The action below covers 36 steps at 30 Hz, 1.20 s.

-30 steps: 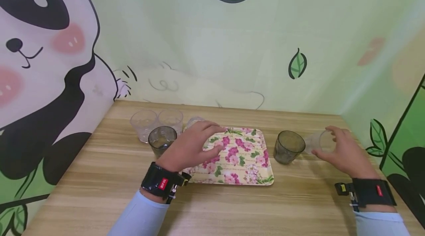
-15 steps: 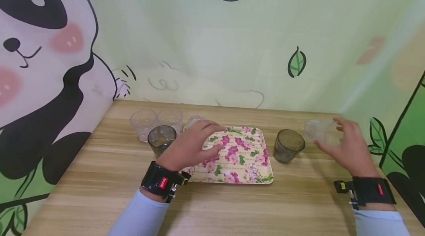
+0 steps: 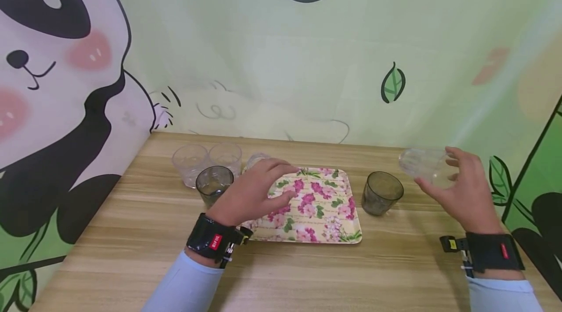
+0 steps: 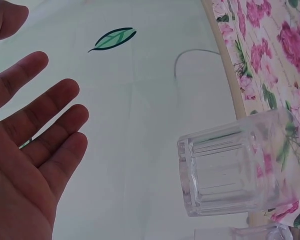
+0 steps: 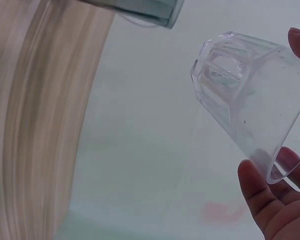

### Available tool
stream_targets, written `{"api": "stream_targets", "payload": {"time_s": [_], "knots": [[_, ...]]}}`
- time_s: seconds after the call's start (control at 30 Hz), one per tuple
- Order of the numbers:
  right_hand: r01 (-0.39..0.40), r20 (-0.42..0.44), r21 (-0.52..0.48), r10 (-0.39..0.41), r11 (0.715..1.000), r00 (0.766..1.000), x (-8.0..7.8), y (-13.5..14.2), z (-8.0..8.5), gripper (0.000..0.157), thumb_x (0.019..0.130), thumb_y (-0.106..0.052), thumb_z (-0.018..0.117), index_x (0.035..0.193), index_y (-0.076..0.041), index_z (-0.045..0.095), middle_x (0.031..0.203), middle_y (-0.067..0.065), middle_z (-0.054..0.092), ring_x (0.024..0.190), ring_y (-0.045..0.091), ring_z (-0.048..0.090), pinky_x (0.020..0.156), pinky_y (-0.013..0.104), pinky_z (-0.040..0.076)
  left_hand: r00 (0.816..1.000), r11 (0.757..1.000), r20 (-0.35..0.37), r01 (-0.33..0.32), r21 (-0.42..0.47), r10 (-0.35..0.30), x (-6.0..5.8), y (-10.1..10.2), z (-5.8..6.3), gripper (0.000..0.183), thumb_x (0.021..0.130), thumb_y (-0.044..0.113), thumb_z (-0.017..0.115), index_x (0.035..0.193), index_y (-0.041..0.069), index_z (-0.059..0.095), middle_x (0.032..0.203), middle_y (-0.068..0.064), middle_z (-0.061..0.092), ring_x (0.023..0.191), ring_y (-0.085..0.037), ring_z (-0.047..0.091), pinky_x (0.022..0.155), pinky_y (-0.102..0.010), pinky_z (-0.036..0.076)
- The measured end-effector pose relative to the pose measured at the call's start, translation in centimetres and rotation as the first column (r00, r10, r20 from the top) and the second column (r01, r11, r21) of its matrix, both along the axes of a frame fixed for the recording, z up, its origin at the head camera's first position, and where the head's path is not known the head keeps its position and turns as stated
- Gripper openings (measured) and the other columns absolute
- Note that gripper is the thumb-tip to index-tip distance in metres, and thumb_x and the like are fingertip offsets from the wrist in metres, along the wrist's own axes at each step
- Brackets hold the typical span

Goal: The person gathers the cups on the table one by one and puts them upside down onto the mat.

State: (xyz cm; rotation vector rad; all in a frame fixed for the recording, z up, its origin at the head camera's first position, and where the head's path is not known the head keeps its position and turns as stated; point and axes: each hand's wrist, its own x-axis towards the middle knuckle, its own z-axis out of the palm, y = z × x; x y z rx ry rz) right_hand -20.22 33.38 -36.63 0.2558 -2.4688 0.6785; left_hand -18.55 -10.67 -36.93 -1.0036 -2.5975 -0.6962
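My right hand [image 3: 474,197] grips a clear plastic cup [image 3: 417,162] near its rim, thumb on one side and fingers on the other. The cup lies tipped on its side above the table, its faceted base pointing left; the right wrist view shows that base [image 5: 222,70] close up. Over the left part of a flowered tray [image 3: 307,204] hovers my left hand [image 3: 250,197], fingers spread and holding nothing. Behind that hand, mostly hidden in the head view, another clear cup [image 4: 225,170] stands upside down on the tray.
A smoky dark cup [image 3: 381,195] stands upright between tray and right hand. Left of the tray are two clear cups [image 3: 190,165] and a second dark cup [image 3: 212,183], partly behind the left wrist. A printed cloth wall [image 3: 246,58] rises along the table's back edge.
My right hand has raised the clear cup off the table and tilted it, its base swinging up and left. The left hand has stayed in place.
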Motion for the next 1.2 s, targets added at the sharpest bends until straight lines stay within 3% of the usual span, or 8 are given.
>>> {"api": "stream_targets", "payload": {"time_s": [0.27, 0.7, 1.2], "knots": [[-0.053, -0.084, 0.015, 0.054, 0.998, 0.995, 0.5, -0.9, 0.9, 0.098, 0.063, -0.013, 0.093, 0.146, 0.002, 0.042, 0.131, 0.036, 0.051, 0.104, 0.048, 0.057, 0.072, 0.059, 0.05, 1.0, 1.0, 0.001, 0.0, -0.012, 0.0, 0.0, 0.0, 0.0, 0.049, 0.098, 0.041, 0.061, 0.142, 0.021, 0.055, 0.14, -0.005, 0.062, 0.131, -0.02, 0.054, 0.11, -0.044, 0.054], [-0.137, -0.129, 0.003, 0.136, 0.991, 0.982, 1.7, -2.9, 1.8, 0.099, 0.058, -0.009, 0.095, 0.144, -0.001, 0.046, 0.127, 0.03, 0.055, 0.095, 0.039, 0.06, 0.077, 0.017, 0.04, 1.0, 1.0, -0.009, -0.002, 0.003, 0.002, 0.0, 0.0, 0.0, 0.049, 0.096, 0.038, 0.064, 0.14, 0.019, 0.056, 0.139, -0.007, 0.062, 0.13, -0.022, 0.054, 0.109, -0.045, 0.053], [-0.196, -0.147, 0.018, 0.196, 0.98, 0.969, 2.2, -5.4, 2.2, 0.098, 0.054, -0.008, 0.096, 0.14, -0.002, 0.05, 0.118, 0.026, 0.058, 0.088, 0.031, 0.061, 0.071, 0.021, 0.044, 1.0, 1.0, 0.005, -0.002, 0.012, 0.002, 0.0, -0.3, 0.2, 0.05, 0.098, 0.042, 0.061, 0.142, 0.021, 0.054, 0.141, -0.007, 0.061, 0.132, -0.022, 0.053, 0.11, -0.047, 0.053]]}}
